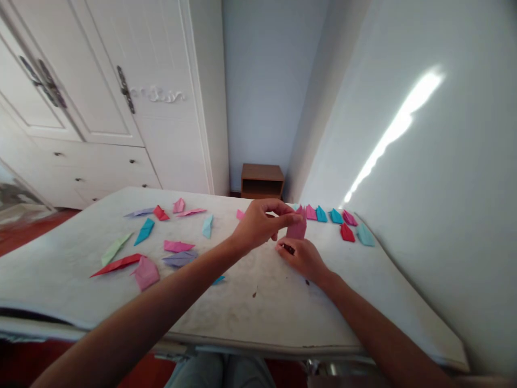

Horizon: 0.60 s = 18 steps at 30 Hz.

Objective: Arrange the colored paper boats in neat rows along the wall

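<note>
A pink folded paper point(297, 230) stands upright between my two hands over the white table. My left hand point(264, 222) pinches its upper edge between thumb and fingers. Lower down, my right hand point(304, 258) has its fingers curled at the bottom of the same paper; its fingertips are partly hidden. Just beyond, folded papers in pink point(311, 212), blue point(321, 214) and red point(347, 233) lie in a group by the wall. Part of another pink piece point(239, 214) shows behind my left hand.
On the left of the white table point(242, 318) lie several scattered folded papers, among them a pink one point(146, 273), a green one point(116, 249) and a purple one point(177, 258). A white wardrobe point(161, 140) and a brown nightstand point(262, 172) stand behind. The wall point(424, 178) borders the right.
</note>
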Available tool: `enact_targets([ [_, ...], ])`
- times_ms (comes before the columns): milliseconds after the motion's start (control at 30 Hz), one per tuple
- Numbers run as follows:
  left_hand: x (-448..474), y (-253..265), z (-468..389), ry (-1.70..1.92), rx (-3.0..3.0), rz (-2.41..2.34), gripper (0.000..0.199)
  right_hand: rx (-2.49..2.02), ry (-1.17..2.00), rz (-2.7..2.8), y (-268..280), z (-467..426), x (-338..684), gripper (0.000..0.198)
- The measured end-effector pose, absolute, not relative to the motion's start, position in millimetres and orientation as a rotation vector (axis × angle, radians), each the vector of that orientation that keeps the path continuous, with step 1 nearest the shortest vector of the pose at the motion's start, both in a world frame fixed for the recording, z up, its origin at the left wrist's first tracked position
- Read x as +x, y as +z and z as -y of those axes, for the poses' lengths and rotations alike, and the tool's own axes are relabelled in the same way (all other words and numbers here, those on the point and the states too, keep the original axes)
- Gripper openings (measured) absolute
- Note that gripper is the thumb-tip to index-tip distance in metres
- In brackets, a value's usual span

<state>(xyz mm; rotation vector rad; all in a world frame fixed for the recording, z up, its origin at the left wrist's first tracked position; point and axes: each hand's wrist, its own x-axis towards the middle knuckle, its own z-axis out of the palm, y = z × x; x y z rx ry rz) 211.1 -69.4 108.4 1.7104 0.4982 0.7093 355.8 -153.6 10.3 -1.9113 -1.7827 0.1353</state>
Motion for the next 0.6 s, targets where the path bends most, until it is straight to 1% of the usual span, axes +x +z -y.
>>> enact_targets([
  [100, 260.2, 99.4, 63.1, 0.576, 1.631, -0.483, 0.029, -1.902, 0.15, 1.785, 12.2, 153.4, 355.8, 0.016],
  [200, 307.6, 83.9, 53.5, 0.428, 1.677, -0.574, 0.017, -1.915, 0.178, 1.775, 14.0, 153.2, 356.9, 0.014],
  [267, 334.3, 71.5, 47.8, 0.327, 1.697, -0.618, 0.014, -1.931, 0.197, 1.765, 14.6, 152.8, 358.0, 0.014],
  [433, 379.9, 45.6, 42.2, 0.144, 1.804, -0.732, 0.012, -1.984, 0.179, 1.782, 13.0, 149.4, 360.6, 0.016],
  [600, 404.8, 37.7, 41.1, 0.068, 1.983, -0.743, 0.013, -2.038, 0.172, 1.767, 12.3, 145.5, 361.1, 0.018],
])
